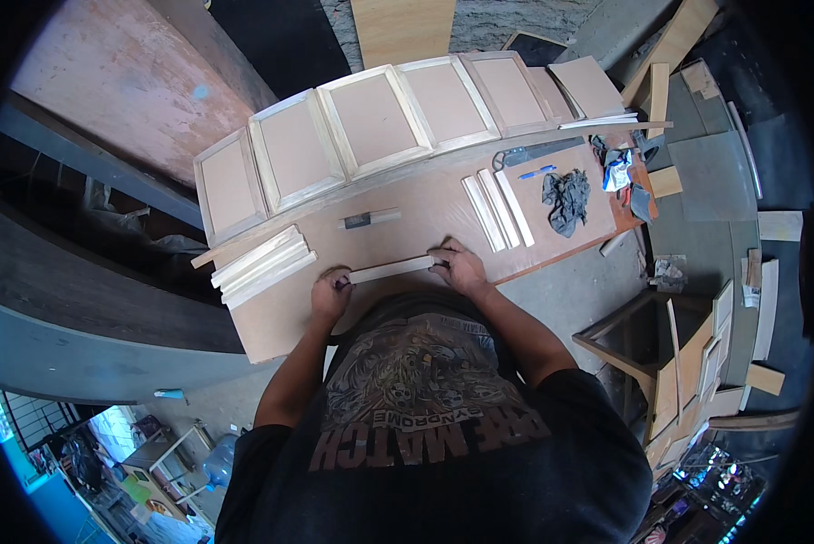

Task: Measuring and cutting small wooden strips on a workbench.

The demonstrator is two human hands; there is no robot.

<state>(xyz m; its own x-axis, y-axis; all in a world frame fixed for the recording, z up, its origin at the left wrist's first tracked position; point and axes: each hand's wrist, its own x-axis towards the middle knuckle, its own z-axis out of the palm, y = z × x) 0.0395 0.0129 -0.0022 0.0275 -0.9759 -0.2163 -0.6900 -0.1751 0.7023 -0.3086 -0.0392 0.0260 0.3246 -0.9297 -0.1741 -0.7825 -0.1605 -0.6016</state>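
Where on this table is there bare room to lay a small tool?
Bare patches lie between the held stick and the dark-ended block, from that block left to the stacked sticks, and right to the loose sticks. It's crowded along the back, with framed panels, and at the right end, around the crumpled dark bundle.

A slim, pale wooden strip is held at both ends by the left hand and right hand; along the flat brown tabletop, beige rectangular panels framed in pale wood are lined up.
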